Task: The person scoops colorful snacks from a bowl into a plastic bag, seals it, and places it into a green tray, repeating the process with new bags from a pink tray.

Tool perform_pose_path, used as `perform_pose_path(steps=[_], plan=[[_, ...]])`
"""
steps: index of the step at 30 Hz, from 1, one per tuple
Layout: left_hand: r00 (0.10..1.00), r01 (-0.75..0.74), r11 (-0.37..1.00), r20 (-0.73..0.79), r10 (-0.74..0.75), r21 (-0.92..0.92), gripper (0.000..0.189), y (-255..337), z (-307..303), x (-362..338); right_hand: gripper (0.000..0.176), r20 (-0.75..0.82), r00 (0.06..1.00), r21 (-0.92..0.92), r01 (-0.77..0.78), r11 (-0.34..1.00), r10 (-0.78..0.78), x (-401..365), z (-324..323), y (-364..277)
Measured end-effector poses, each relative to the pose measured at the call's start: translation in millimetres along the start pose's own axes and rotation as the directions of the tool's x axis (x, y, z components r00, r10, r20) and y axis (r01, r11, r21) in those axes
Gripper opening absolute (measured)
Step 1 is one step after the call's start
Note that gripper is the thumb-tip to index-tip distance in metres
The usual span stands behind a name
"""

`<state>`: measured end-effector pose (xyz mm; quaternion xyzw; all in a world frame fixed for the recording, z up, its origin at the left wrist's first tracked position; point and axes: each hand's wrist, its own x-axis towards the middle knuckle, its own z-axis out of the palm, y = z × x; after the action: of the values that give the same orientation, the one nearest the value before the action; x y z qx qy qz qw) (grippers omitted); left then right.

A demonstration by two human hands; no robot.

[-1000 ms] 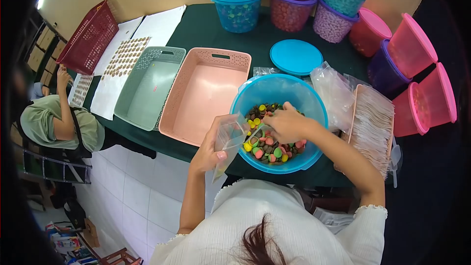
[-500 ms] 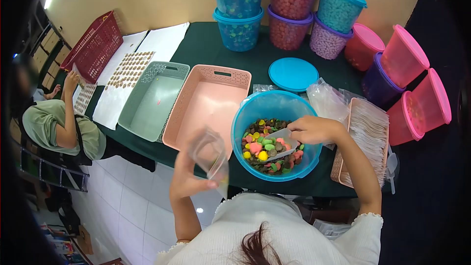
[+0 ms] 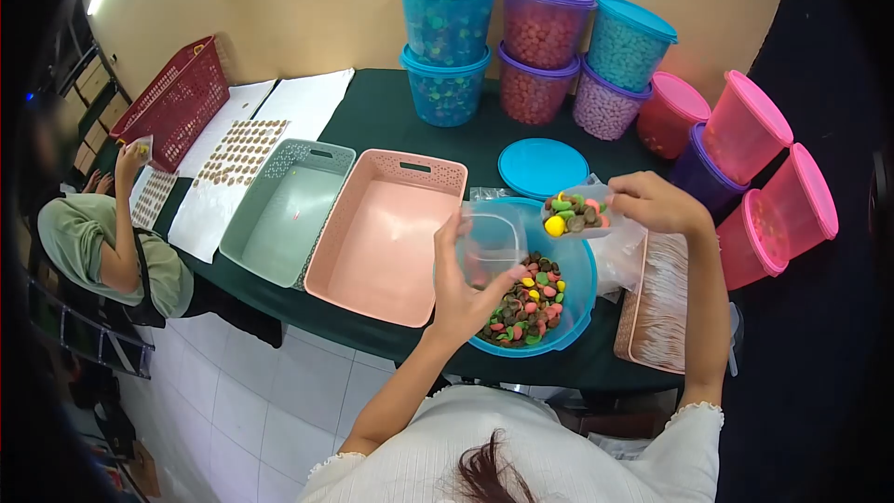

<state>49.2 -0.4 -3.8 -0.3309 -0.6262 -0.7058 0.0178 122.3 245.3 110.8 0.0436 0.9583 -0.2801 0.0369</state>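
My right hand (image 3: 658,203) grips the handle of a clear scoop (image 3: 602,230), held above the blue tub (image 3: 584,326). The scoop is heaped with coloured candies (image 3: 570,212): yellow, green, pink and brown. My left hand (image 3: 456,293) is wrapped round a clear plastic container (image 3: 494,231) with its squarish mouth facing up, over the left part of the tub. The scoop is to the right of the container, apart from it. More candies (image 3: 533,303) in the same colours lie in the tub.
Left of the tub stand a pink basket (image 3: 372,307) and a green basket (image 3: 244,233). A blue lid (image 3: 543,168) lies behind it. To the right is a basket of packets (image 3: 663,303). Stacked candy tubs (image 3: 447,28) line the back. A co-worker (image 3: 102,242) works at far left.
My right hand has lifted the scoop, full of candies, up out of the pile. My left hand has brought the clear container from beside the tub to over its left part.
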Motion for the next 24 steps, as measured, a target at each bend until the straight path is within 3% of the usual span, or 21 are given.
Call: perform_pose_path(steps=[2,6,8,9,11,15,17,24], plan=[[0.997,-0.061,0.966,0.061,0.047,0.252,0.088,3.4,2.6,2.0,0.025,-0.012,1.0,0.045,-0.011,0.999,0.012,2.0,-9.8,-15.0],[0.993,-0.083,0.938,0.109,0.049,0.338,0.09,0.9,5.6,6.5,0.026,-0.004,1.0,-0.075,-0.011,0.997,0.011,10.3,-14.5,-34.2],[0.979,-0.047,0.928,0.201,-0.031,0.368,0.092,3.0,8.7,8.6,0.025,-0.102,0.992,-0.381,-0.112,0.918,0.078,10.9,-10.5,-45.6],[0.979,-0.046,0.929,0.2,-0.031,0.368,0.092,2.4,9.8,8.9,0.025,-0.101,0.992,-0.382,-0.111,0.917,0.078,11.4,-7.2,-45.9],[0.972,-0.008,0.916,0.217,-0.086,0.401,0.093,0.0,12.1,8.8,0.022,-0.111,0.992,-0.535,-0.016,0.845,-0.052,12.7,-0.3,-44.2],[0.965,-0.02,0.909,0.247,-0.092,0.417,0.094,-3.6,12.5,8.2,0.02,-0.06,0.996,-0.553,0.022,0.833,-0.066,12.3,-2.8,-57.6],[0.966,-0.004,0.907,0.237,-0.106,0.421,0.094,-2.4,13.0,7.5,0.025,0.009,1.0,-0.547,-0.019,0.837,0.029,13.4,-5.6,-58.2],[0.976,-0.041,0.908,0.21,-0.053,0.417,0.094,-6.5,14.3,6.0,0.026,-0.024,1.0,-0.465,-0.013,0.885,0.003,14.1,-4.1,-35.6]])
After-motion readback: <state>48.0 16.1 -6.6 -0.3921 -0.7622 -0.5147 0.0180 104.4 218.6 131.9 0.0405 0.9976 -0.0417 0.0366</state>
